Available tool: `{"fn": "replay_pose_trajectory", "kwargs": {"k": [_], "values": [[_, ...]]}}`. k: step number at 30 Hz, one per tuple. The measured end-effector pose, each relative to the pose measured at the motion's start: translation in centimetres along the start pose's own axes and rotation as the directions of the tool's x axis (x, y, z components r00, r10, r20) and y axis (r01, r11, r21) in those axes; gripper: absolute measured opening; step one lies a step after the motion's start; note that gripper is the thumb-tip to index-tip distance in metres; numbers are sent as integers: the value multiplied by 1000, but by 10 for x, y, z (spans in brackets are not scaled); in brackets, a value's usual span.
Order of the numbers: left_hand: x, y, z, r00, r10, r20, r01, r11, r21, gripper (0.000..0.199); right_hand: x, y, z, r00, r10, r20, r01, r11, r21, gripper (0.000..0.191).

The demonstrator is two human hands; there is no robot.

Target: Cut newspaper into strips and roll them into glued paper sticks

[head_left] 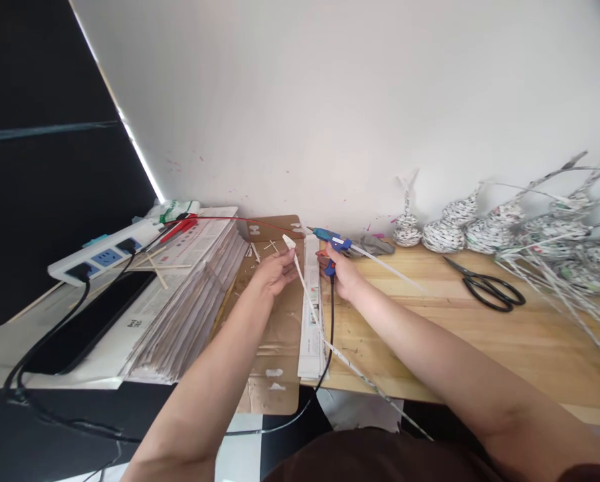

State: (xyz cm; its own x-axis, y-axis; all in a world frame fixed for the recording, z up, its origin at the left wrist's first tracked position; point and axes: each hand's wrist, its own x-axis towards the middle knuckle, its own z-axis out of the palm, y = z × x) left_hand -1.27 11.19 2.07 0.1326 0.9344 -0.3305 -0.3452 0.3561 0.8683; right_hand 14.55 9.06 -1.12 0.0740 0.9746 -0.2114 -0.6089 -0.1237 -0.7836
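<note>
Above a sheet of brown cardboard, my left hand pinches a long thin rolled-paper strip near its flattened white tip. The strip slants down to the right, past the table's front edge. My right hand is wrapped round the handle of a blue glue gun. The gun's nozzle points left toward the strip's tip, with a gap between them. A white glue stick sticks out of the gun's back. A narrow stack of folded newspaper strips lies between my hands.
Left: stacked newspapers, a white power strip, a black phone-like slab and cables. Right: black scissors, several woven paper gourd shapes and loose paper rods. A grey cloth lies by the wall.
</note>
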Motion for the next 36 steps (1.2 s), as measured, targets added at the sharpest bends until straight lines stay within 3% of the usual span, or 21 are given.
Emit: {"fn": "replay_pose_trajectory", "kwargs": {"k": [3,8,11,15,20,31,36], "values": [[-40,-5,-17,997,1,73,4,998,-62,15,-19,-4,-4,999,38,-8,-38,999,-5,30],[-107,-28,-51,992,-37,121,52,992,-115,10,-90,-5,-24,978,203,-49,-203,979,3,25],[-132,-47,-60,991,-81,110,97,985,-143,10,-126,1,-33,973,228,-29,-226,972,64,20],[-142,-66,-56,987,-125,97,141,973,-180,15,-144,14,-31,969,246,-24,-241,963,124,19],[-145,-73,-49,992,-71,106,89,980,-176,15,-142,23,-19,971,235,-45,-228,965,130,20],[-167,-79,-59,998,-15,64,30,972,-233,17,-146,27,-25,975,224,-11,-222,971,93,24],[-170,-78,-70,1000,1,-18,-5,970,-244,21,-153,22,-22,993,116,-28,-117,993,-34,29]]}}
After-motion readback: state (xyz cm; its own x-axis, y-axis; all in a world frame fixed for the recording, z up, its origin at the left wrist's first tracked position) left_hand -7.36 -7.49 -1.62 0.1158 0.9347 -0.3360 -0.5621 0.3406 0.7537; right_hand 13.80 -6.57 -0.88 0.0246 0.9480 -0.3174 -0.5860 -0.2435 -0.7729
